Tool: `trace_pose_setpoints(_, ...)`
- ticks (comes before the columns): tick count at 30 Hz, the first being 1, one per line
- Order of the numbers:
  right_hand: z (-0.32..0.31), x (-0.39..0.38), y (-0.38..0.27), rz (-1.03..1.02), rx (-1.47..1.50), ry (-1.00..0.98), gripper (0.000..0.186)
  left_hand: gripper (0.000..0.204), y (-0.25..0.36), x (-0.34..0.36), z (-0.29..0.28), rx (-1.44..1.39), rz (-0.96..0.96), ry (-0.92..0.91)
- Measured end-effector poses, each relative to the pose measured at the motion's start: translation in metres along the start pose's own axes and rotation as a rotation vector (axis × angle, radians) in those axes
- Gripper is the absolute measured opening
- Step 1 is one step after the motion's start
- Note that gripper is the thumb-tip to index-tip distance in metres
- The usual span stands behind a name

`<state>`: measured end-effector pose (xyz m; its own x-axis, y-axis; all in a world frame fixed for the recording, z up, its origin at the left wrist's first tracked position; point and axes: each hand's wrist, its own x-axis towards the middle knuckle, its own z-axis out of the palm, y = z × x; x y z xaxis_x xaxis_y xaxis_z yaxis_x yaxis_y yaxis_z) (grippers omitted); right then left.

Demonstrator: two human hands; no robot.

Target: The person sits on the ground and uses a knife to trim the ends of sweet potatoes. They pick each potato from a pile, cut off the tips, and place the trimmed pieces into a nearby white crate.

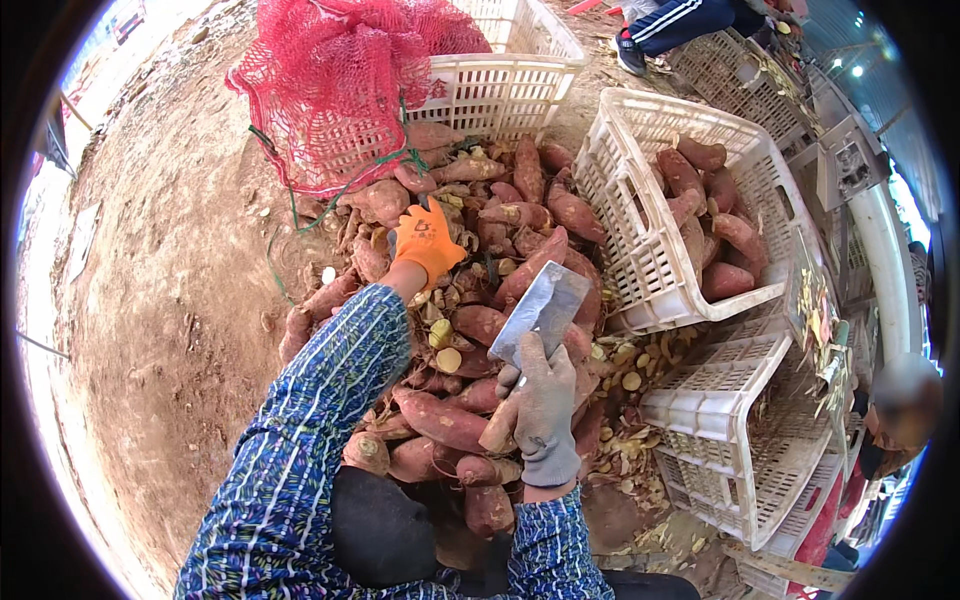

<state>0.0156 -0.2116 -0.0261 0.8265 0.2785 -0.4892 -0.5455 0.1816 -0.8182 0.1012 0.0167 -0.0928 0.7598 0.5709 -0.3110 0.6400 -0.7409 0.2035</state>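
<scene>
My left hand [425,240], in an orange glove, reaches onto a loose heap of red-skinned sweet potatoes [440,420], thumb apart and fingertips bent among the roots; I see nothing held in it. My right hand [542,410], in a grey glove, grips a broad metal cleaver [545,300], its blade raised over the middle of the heap. Cut pale slices and trimmings [630,381] lie among the roots and to the right.
A crate under red mesh bags [350,90] stands ahead. A crate of sweet potatoes [627,230] is at right, beside stacked white crates [750,430]. Bare dirt [160,350] spreads left. Another person's leg [660,30] is top right; another person [890,450] is far right.
</scene>
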Motion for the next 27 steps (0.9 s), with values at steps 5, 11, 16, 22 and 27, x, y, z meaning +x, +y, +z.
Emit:
trace_pose_setpoints(5, 0.01, -0.003, -0.003, 0.034, -0.083, -0.046, 0.021, 0.107, -0.058, -0.004, 0.007, -0.511, 0.211, 0.136)
trace_pose_setpoints(11, 0.011, 0.007, 0.012, -0.068, -0.225, -0.069, 0.022, 0.11, -0.091, -0.078, -0.026, -1.318, 0.58, -0.033)
trace_pose_setpoints(16, 0.033, 0.02, 0.037, -0.399, -0.684, -0.108, 0.026, 0.102, -0.1, -0.109, -0.013, -1.264, 0.451, -0.065)
trace_pose_setpoints(22, 0.037, 0.007, -0.027, -0.778, -0.86, -0.14, 0.028, 0.097, -0.101, -0.116, -0.019, -1.349, 0.413, -0.101)
trace_pose_setpoints(27, 0.02, 0.023, -0.053, -0.832, -1.255, -0.315, 0.026, 0.105, -0.094, -0.125, -0.02, -1.043, 0.598, -0.04)
